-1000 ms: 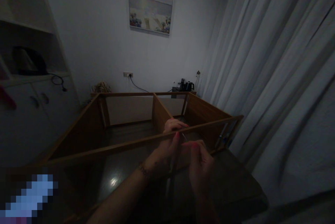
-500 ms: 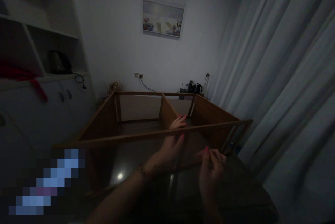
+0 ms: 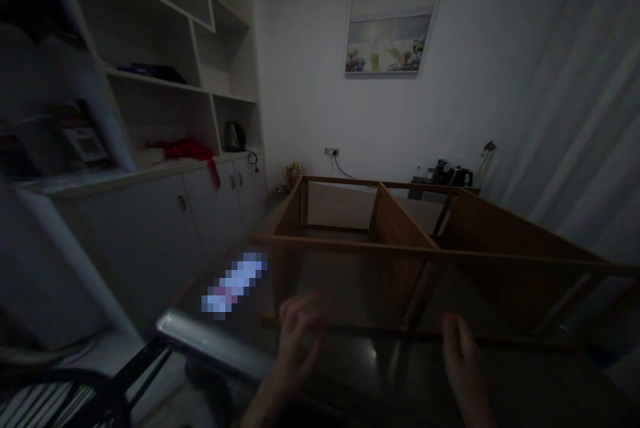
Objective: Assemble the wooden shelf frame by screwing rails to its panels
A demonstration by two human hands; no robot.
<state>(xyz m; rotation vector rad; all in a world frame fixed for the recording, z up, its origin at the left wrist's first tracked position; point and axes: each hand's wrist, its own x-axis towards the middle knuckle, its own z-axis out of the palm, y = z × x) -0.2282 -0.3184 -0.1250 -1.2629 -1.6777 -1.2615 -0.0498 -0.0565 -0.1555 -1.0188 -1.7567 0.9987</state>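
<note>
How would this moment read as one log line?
left grip: blurred, partly open | right grip: blurred, contents unclear | wooden frame: behind both in view | kettle: in shelf compartment

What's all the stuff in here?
frame: one, brown, tabletop
table: one, dark, below
pixelated patch: one, bluish, tabletop left
painting: one, pale, wall
socket: one, pale, wall
cabinet: one, white, left
kettle: one, dark, cabinet
cloth: one, red, cabinet
curtain: one, grey, right
jug: one, black, background
bar: one, silver, lower left
spoked thing: one, black, lower left
shelf items: several, dim, cabinet
left hand: one, reddish nail, before frame
right hand: one, red nail, before frame
</note>
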